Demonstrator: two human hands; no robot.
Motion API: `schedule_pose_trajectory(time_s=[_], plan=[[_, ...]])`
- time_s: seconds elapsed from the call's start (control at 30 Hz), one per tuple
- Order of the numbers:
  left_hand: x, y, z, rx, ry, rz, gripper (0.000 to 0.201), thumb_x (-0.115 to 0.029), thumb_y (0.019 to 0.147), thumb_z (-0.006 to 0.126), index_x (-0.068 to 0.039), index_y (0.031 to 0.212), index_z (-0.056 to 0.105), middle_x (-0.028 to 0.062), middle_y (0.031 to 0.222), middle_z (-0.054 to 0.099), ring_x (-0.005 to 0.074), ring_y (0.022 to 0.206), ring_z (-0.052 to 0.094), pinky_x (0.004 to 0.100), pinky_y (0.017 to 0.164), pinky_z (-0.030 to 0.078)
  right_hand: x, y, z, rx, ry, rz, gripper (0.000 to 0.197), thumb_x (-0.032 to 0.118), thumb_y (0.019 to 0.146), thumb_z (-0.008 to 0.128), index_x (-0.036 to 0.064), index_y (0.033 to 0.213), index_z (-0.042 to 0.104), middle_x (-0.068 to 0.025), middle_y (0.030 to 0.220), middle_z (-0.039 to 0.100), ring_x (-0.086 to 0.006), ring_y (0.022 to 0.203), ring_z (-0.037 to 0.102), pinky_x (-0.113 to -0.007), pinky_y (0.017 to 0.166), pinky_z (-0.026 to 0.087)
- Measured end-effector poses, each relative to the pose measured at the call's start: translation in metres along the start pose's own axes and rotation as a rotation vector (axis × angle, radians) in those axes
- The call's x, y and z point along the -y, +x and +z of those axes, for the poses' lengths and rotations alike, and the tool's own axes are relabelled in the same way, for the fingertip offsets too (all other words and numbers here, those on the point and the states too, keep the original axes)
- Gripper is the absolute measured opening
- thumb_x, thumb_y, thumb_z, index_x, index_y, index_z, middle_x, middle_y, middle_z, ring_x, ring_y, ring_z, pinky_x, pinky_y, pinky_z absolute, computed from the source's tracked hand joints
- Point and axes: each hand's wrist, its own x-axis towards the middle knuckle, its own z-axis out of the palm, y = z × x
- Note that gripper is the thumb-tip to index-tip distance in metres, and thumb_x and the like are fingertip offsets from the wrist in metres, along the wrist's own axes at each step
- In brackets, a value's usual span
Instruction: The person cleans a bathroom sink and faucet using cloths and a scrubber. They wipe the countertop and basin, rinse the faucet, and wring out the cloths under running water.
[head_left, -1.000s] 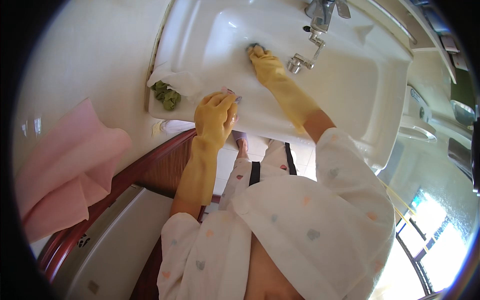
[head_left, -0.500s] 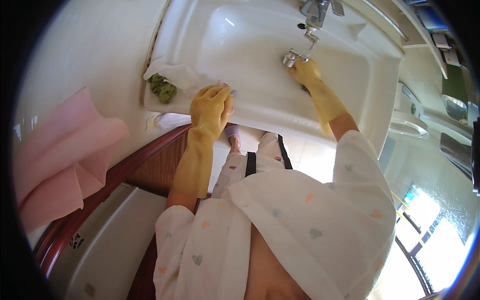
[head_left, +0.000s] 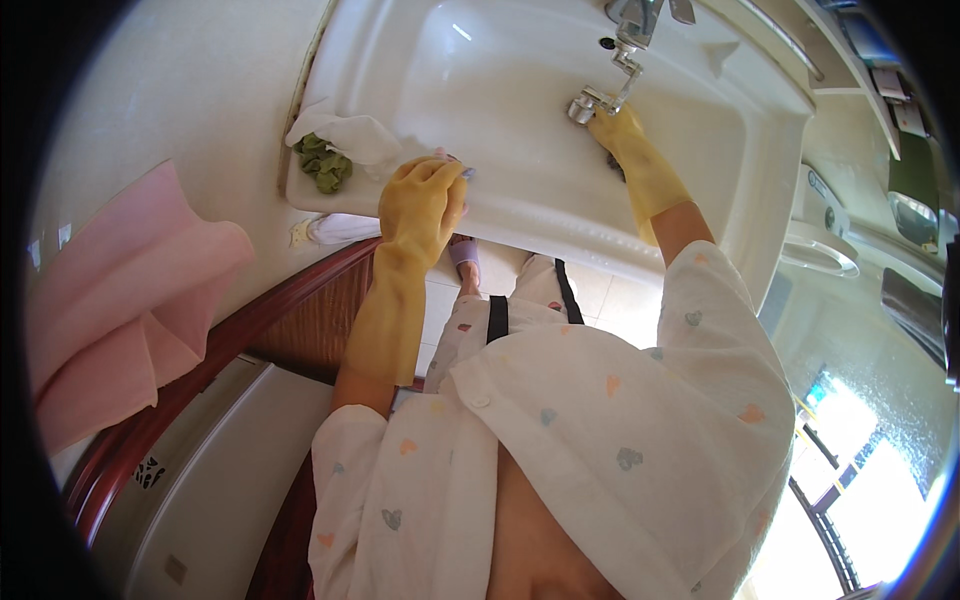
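Note:
Yellow rubber gloves cover both hands. At the front rim of the white sink (head_left: 520,215), my left hand (head_left: 422,200) is closed, knuckles up. Small pinkish and bluish bits peek out past its fingers, too little to name. Farther right, my right hand (head_left: 622,135) reaches into the basin beside the jointed spout end of the chrome faucet (head_left: 588,104). That spout hides part of its fingers, so their grip does not show. A dark patch, perhaps the drain, lies partly behind the right glove. Left of my left hand, a white cloth (head_left: 350,138) and a crumpled green cloth (head_left: 325,165) rest on the sink's corner.
A pink towel (head_left: 140,310) hangs at the left, above a dark red wooden edge (head_left: 215,360). A shelf (head_left: 850,75) with items runs along the right. Beyond the sink's right side is a white toilet seat (head_left: 818,250). Below shows a foot in a purple slipper (head_left: 463,252).
The view has shifted slightly. My right hand has moved a little up and closer in behind the spout end. My left hand stays closed at the front rim.

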Motion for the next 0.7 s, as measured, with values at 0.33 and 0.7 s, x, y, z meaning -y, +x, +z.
schedule_pose_trajectory(time_s=[0.33,0.7], plan=[[-0.004,0.004,0.000,0.021,0.000,0.029,0.018,-0.011,0.089,0.067,-0.010,0.106,0.073,0.0080,0.109,0.073,0.0306,0.110,0.063,0.0406,0.097,0.050,-0.026,-0.002,-0.007,-0.066,0.068,0.015,0.031,0.031,0.090,0.071,0.0085,0.110,0.072,-0.0169,0.111,0.071,-0.0381,0.105,0.067,-0.046,0.093,0.052],[-0.002,0.007,0.003,0.026,0.006,0.063,0.026,-0.009,0.082,0.074,-0.010,0.108,0.071,0.0064,0.111,0.072,0.0302,0.112,0.063,0.0403,0.096,0.052,-0.007,-0.063,0.012,0.084,-0.099,-0.260,0.033,0.006,0.091,0.060,0.0135,0.123,0.064,-0.0077,0.134,0.060,-0.0373,0.118,0.060,-0.046,0.099,0.053]])
